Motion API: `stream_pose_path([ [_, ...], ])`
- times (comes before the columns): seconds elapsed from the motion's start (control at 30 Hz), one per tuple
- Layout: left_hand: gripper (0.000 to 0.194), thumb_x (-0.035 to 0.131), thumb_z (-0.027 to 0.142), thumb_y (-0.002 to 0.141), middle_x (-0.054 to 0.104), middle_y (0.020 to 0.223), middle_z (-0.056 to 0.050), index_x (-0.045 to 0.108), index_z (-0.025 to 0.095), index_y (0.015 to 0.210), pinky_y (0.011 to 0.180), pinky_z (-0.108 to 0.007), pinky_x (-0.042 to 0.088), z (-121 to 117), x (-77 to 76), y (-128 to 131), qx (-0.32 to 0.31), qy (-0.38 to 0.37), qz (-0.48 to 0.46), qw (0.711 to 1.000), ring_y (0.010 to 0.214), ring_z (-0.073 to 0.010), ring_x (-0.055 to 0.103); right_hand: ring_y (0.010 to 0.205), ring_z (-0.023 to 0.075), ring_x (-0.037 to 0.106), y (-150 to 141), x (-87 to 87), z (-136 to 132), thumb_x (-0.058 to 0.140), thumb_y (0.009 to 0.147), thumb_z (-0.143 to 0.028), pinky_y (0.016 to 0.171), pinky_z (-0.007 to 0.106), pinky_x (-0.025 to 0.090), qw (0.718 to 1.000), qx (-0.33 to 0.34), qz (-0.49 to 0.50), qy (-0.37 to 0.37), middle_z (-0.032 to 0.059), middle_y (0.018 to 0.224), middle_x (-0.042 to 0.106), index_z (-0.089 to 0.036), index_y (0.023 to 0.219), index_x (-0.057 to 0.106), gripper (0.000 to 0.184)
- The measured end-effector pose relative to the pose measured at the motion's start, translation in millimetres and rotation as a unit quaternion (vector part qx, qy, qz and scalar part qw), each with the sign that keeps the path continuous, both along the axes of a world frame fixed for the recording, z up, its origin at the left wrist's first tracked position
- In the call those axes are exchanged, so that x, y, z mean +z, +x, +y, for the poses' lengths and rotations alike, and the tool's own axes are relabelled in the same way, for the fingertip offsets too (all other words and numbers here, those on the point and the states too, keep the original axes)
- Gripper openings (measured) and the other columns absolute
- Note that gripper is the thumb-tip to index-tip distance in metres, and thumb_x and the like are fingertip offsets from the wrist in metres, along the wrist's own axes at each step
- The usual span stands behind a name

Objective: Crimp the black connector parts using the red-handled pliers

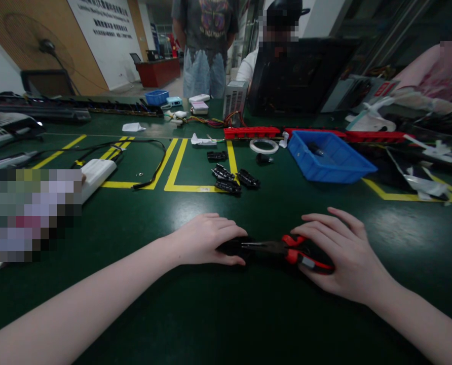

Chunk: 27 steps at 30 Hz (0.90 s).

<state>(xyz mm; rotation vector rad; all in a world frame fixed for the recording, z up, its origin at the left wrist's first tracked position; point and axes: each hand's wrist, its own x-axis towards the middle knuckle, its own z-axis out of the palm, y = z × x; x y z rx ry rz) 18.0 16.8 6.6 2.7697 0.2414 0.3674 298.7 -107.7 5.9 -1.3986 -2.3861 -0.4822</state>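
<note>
My left hand [209,238] is closed around a dark black part [231,247], mostly hidden by the fingers. From the right, long-nose pliers [266,247] with red and black handles reach to that part, their jaws at its near end. My right hand [340,253] holds the pliers by the handles, with its index finger raised. Beyond the hands, several small black plastic parts [228,186] lie grouped on the green table [165,314]. A short black cylindrical piece [264,159] rests farther back.
A blue bin [328,170] with a dark item inside stands at the back right. Near it lie a white tape ring [264,146] and a red strip [252,133]. At left are a white box [99,175] and a black cable [161,162]. People are across the table.
</note>
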Motion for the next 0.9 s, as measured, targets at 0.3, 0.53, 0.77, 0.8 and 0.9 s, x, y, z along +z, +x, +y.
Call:
stream_pose_path([
  [0.3,0.039,0.057,0.052,0.091,0.069,0.091,-0.004,0.063,0.017,0.107,0.070,-0.030,0.044,0.6,-0.6,0.5,-0.017,0.004,0.001,1.000,0.078,-0.0178,0.063,0.104,0.0291,0.063,0.1,-1.8,0.1,0.062,0.079,-0.028,0.106,0.055,0.034,1.000,0.006,0.022,0.008,0.0084,0.102,0.069,-0.021,0.113,0.055,0.035],
  [0.53,0.040,0.053,0.053,0.093,0.068,0.089,-0.004,0.063,0.016,0.106,0.070,-0.030,0.042,1.1,-0.2,0.0,-0.019,0.010,0.003,1.000,0.077,-0.0183,0.062,0.089,0.0233,0.066,1.4,-2.2,-0.8,0.062,0.082,-0.026,0.108,0.055,0.034,0.999,0.026,0.034,-0.006,0.0085,0.099,0.068,-0.017,0.116,0.054,0.036],
  [0.77,0.039,0.053,0.052,0.094,0.068,0.088,-0.003,0.063,0.016,0.106,0.070,-0.029,0.040,1.7,-0.2,-0.8,-0.020,-0.007,-0.002,1.000,0.076,-0.0176,0.062,0.090,0.0244,0.066,0.4,-5.0,0.5,0.060,0.083,-0.026,0.108,0.056,0.033,0.999,0.014,0.032,-0.002,0.0082,0.100,0.068,-0.019,0.117,0.053,0.036],
  [0.8,0.039,0.053,0.052,0.094,0.068,0.087,-0.003,0.063,0.016,0.106,0.069,-0.029,0.040,1.8,-0.1,-0.9,-0.020,-0.010,-0.002,1.000,0.075,-0.0174,0.061,0.091,0.0246,0.066,0.3,-5.0,0.5,0.060,0.083,-0.026,0.108,0.056,0.033,0.999,0.011,0.030,0.002,0.0082,0.101,0.068,-0.020,0.117,0.053,0.035],
  [0.9,0.038,0.053,0.052,0.094,0.067,0.084,-0.002,0.063,0.016,0.104,0.069,-0.029,0.039,2.1,0.6,-1.0,-0.022,-0.021,-0.003,1.000,0.073,-0.0170,0.061,0.091,0.0247,0.066,-0.5,-4.3,-0.2,0.059,0.083,-0.025,0.107,0.055,0.033,1.000,0.006,0.024,0.012,0.0080,0.100,0.068,-0.020,0.116,0.054,0.034],
])
